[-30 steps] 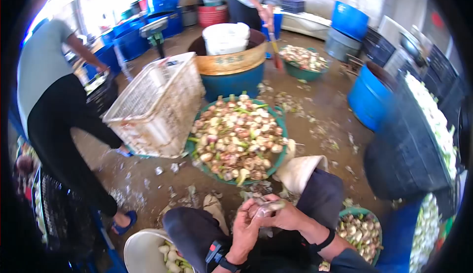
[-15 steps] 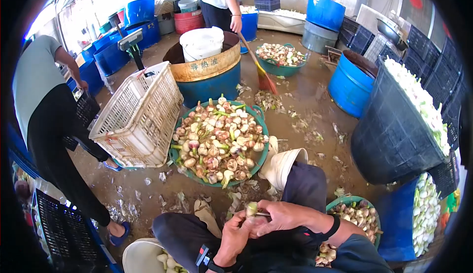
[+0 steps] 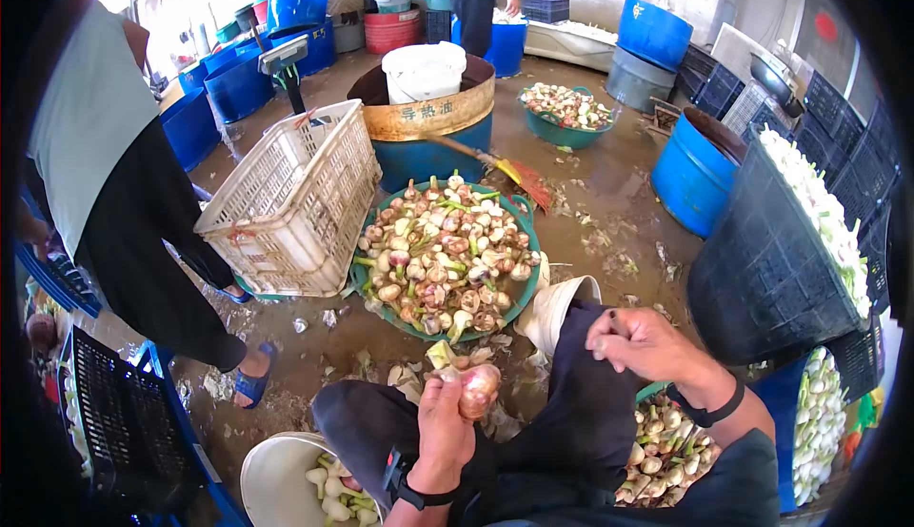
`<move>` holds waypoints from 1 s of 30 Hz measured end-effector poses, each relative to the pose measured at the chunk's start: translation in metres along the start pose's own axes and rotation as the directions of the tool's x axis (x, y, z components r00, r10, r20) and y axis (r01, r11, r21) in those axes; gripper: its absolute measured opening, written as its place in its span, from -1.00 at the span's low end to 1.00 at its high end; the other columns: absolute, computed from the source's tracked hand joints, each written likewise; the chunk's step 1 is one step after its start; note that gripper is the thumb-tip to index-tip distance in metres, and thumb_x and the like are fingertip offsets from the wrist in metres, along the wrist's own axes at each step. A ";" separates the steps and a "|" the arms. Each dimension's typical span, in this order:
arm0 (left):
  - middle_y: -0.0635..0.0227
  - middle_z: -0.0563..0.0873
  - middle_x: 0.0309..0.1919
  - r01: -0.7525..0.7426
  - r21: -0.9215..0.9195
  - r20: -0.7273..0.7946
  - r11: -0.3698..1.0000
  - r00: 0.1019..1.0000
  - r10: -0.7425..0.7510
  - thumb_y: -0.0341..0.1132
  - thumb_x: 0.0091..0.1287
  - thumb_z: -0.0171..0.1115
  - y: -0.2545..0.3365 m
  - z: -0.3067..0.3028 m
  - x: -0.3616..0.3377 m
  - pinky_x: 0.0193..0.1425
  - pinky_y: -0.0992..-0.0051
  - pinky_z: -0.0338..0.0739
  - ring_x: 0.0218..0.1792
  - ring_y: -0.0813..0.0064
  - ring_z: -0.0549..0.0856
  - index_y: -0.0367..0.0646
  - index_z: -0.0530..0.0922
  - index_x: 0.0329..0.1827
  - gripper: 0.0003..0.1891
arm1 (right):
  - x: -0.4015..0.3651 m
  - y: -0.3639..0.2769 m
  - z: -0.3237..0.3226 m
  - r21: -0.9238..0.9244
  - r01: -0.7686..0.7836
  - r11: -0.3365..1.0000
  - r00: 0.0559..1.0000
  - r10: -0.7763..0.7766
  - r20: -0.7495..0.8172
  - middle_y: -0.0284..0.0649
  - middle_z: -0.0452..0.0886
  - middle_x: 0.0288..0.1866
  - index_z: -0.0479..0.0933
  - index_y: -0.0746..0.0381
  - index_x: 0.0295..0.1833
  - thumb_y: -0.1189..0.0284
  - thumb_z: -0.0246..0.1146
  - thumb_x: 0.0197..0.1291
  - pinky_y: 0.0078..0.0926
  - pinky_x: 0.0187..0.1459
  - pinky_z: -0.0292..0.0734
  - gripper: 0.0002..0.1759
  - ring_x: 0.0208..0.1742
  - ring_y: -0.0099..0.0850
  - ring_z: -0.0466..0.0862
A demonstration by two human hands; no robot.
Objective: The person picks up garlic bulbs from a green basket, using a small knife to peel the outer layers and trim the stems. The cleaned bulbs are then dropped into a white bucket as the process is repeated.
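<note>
One garlic bulb (image 3: 480, 394) is held up between the knees, and firmly too: thumb and fingers of the left hand (image 3: 446, 434) are clamped on it! Its pale stem stub (image 3: 440, 354) is pointed up and leftward, away from the body, so the long axis is tilted on a diagonal, round end low and right. Over by the right knee, the right hand (image 3: 649, 344) is held well apart, fingers curled inward; whether anything is pinched there cannot be told. Just beyond, a green basin (image 3: 522, 289) is heaped with garlic (image 3: 440, 253).
</note>
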State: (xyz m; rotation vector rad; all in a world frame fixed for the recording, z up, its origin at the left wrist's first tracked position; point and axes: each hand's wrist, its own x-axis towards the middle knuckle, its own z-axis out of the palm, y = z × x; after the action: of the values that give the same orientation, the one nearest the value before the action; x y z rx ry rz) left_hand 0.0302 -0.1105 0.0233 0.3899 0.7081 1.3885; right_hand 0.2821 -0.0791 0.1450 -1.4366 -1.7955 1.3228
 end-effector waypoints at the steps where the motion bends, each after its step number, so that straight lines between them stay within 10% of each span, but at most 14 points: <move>1: 0.05 0.65 -0.13 0.018 -0.008 -0.003 1.000 1.000 -0.018 -0.29 0.48 -0.07 0.001 0.001 -0.001 -0.13 0.31 0.62 -0.18 0.28 0.69 -0.28 0.40 0.05 -0.75 | 0.000 -0.002 0.009 -0.046 0.028 0.999 0.999 -0.026 0.025 -0.35 0.56 -0.38 0.53 0.29 -0.14 0.28 0.25 0.21 -0.59 -0.41 0.45 -0.72 -0.43 -0.59 0.54; 9: 0.11 0.61 -0.01 0.092 0.025 -0.011 0.995 0.996 -0.092 -0.37 0.46 -0.04 -0.008 0.003 0.000 -0.01 0.40 0.62 -0.07 0.36 0.67 -0.35 0.38 0.17 -0.69 | 0.028 -0.016 0.085 -0.438 0.178 0.881 0.978 -0.111 0.175 0.11 0.52 -0.03 0.25 0.20 0.23 0.06 0.36 0.07 -0.10 -0.06 0.49 -0.28 -0.07 0.08 0.58; 17: 0.23 0.62 -0.08 0.143 0.306 0.015 0.941 0.988 -0.155 -0.42 0.42 -0.02 -0.035 -0.006 0.023 -0.05 0.47 0.58 -0.12 0.45 0.65 -0.35 0.42 0.08 -0.75 | 0.042 0.041 0.090 -0.137 0.032 0.990 0.998 -0.023 0.062 0.05 0.52 -0.01 0.22 0.26 0.31 0.10 0.43 0.03 -0.24 0.05 0.45 -0.16 0.03 -0.03 0.55; 26: 0.33 0.67 -0.15 0.094 0.298 -0.040 0.950 0.995 -0.086 -0.38 0.45 0.02 -0.044 0.002 0.031 -0.05 0.60 0.56 -0.16 0.62 0.65 -0.30 0.52 0.04 -0.77 | 0.051 0.055 0.093 -0.133 0.132 0.982 0.988 -0.141 -0.061 -0.06 0.54 0.03 0.25 0.27 0.18 0.11 0.47 -0.04 -0.27 0.04 0.48 -0.21 0.02 -0.10 0.57; 30: 0.32 0.65 -0.13 0.056 0.093 -0.049 0.994 0.997 -0.051 -0.12 0.53 -0.11 -0.051 0.010 0.031 -0.05 0.55 0.55 -0.16 0.57 0.65 -0.28 0.47 0.10 -0.61 | 0.055 0.068 0.107 0.143 0.064 0.988 0.996 -0.055 -0.064 -0.18 0.52 0.01 0.25 0.29 0.20 0.03 0.48 -0.06 -0.43 0.05 0.47 -0.14 0.01 -0.43 0.53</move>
State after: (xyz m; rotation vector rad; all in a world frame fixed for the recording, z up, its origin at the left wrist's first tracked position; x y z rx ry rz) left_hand 0.0755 -0.0869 -0.0088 0.4117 0.8189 1.3199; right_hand 0.2066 -0.0709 0.0300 -1.3209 -1.6551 1.3359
